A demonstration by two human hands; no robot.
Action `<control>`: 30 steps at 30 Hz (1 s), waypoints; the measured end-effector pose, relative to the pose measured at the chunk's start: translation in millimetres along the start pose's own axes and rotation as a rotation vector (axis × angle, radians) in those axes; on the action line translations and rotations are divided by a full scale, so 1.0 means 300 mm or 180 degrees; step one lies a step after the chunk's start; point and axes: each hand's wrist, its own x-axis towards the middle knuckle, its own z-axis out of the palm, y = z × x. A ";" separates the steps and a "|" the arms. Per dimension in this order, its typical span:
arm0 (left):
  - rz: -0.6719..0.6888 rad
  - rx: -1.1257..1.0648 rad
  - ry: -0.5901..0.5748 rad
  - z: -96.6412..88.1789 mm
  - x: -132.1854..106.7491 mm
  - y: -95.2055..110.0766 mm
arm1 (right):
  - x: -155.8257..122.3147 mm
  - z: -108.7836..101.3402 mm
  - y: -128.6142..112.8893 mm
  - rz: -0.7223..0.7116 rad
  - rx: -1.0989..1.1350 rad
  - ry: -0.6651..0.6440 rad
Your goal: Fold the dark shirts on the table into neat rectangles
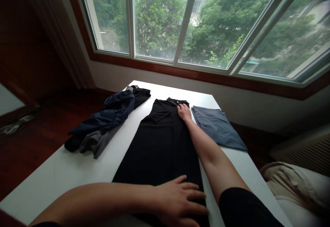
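A black short-sleeved shirt (165, 144) lies lengthwise on the white table, its collar (177, 101) toward the window and one sleeve folded in across the body. My left hand (180, 199) is over the near part of the shirt with its fingers spread, slightly blurred, and nothing in it. At the far end, my right hand (184, 112) rests on the shirt just below the collar, fingers lying on the cloth. My left forearm crosses the near part of the shirt and hides some of it.
On the left of the white table (48, 182) lies a loose heap of dark blue, black and grey clothes (110, 113). A folded grey-blue garment (219, 125) lies at the right edge. Beyond stands a window (160, 21). Beige fabric (291, 182) sits at the lower right.
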 end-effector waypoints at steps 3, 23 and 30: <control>-0.0702 -0.0514 0.0724 -0.101 -0.050 -0.104 | -0.068 -0.043 -0.047 -0.0293 0.0229 0.0354; -0.3714 -0.0631 0.1929 -0.484 -0.132 -1.035 | -1.031 -0.173 -0.691 -0.3400 0.0604 -0.1543; -0.3722 -0.1254 0.2228 -0.516 0.003 -1.170 | -1.072 -0.204 -0.732 -0.3310 0.0287 -0.2467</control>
